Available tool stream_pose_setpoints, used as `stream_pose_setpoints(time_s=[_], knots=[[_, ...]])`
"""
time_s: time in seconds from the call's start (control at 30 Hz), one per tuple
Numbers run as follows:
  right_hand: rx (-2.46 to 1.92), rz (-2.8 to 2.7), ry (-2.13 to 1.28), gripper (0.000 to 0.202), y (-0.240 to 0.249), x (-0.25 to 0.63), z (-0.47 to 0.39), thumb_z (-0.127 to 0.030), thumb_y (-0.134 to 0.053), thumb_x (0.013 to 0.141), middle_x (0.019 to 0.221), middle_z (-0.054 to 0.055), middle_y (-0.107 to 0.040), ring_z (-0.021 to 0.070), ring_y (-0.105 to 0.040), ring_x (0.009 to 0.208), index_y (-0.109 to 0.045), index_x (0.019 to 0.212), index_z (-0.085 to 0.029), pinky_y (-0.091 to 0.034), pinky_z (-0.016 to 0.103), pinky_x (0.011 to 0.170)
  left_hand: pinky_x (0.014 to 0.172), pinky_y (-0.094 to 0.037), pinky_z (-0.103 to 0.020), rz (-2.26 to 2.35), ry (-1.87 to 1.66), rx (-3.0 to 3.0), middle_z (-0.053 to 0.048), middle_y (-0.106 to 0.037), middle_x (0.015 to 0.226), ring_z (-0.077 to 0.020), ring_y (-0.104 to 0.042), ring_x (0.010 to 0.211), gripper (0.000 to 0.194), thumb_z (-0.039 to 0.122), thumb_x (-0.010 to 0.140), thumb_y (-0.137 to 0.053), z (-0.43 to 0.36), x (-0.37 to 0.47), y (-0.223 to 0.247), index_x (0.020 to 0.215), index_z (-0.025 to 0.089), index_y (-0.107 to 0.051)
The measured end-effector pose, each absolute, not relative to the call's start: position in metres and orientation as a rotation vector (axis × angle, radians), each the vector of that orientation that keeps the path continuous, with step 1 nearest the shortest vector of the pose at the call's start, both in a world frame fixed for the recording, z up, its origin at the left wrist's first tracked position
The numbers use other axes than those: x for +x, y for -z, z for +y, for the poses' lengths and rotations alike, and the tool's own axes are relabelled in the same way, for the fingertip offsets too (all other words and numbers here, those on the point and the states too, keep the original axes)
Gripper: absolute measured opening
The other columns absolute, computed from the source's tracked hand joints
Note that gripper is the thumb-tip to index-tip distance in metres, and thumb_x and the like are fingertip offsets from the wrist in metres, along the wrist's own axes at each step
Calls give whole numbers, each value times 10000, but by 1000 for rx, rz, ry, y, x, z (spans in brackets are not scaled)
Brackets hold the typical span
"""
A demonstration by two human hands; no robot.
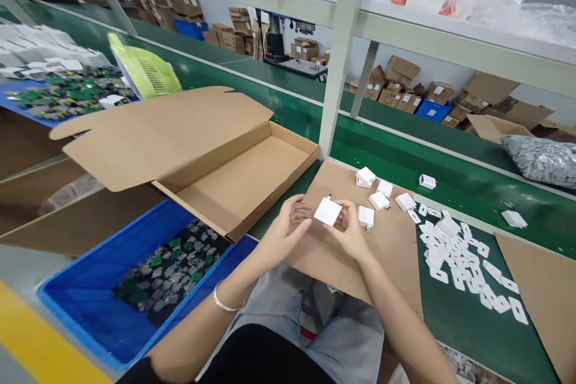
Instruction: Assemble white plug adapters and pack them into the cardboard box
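My right hand [348, 228] grips a white square adapter [327, 211] by its right side, with a small metal prong pointing up from its top. Just left of the adapter, my left hand [290, 223] has its thumb and fingers apart, with nothing between them. Both hands are above a brown cardboard sheet [391, 258]. Several similar white adapters [379, 200] lie on the sheet to the right of my hands. Farther right, a pile of flat white plastic pieces [459, 255] is spread over the green surface [443, 312].
An open, shallow cardboard box [243, 174] stands at the left. Below it, a blue bin [85, 306] holds circuit parts. A shelf post [337, 60] rises behind the sheet. Two loose adapters [427, 181] lie on the green conveyor [472, 192].
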State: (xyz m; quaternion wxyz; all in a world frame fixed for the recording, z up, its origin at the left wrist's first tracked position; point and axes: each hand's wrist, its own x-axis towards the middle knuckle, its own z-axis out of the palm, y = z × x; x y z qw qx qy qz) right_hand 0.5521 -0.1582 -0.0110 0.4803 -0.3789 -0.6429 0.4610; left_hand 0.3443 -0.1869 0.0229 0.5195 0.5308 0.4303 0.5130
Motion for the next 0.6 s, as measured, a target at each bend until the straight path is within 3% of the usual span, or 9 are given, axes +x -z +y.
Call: stream_pose_setpoints(time_s=[0.1,0.2,0.3,0.47,0.6], knots=[[-863,-1562,-1308,551,13,558,-156,-444,-785,828,1274,102,-650,226,-671,1138,-465,1242,-275,-576,366,888,1066,-526,-449,869,-1114,1368,-135,-624,1365,-296,-674,1161,645,281,843,-779,-167,357,-18,1451,268,-561],[-828,-1561,-1332,564,13,562,-154,-501,-794,819,1242,92,-654,232,-658,1137,-496,1242,-274,-578,379,897,1088,-510,-454,906,-1139,1590,-129,-670,1291,-327,-645,1191,496,330,837,-789,-156,357,-14,1319,250,-700],[-818,-1576,-1302,569,13,565,-153,-500,-791,833,1245,82,-641,225,-655,1108,-510,1276,-278,-578,370,894,1103,-498,-482,953,-1205,1751,-124,-701,1231,-330,-635,1178,463,396,821,-802,-152,355,-9,1252,240,-731],[-991,-1856,-871,474,12,567,-157,-376,-719,919,1215,82,-629,215,-652,959,-544,1352,-296,-576,380,837,1103,-519,-442,831,-1040,1630,-155,-596,1452,-282,-629,1291,537,444,969,-618,-154,355,-5,1452,232,-523],[-989,-2195,-541,447,12,558,-167,-252,-650,941,1224,101,-635,265,-649,1073,-551,1375,-294,-562,430,902,1075,-523,-431,1109,-903,1771,-119,-637,1389,-284,-647,1252,590,415,880,-710,-164,358,-9,1413,242,-524]])
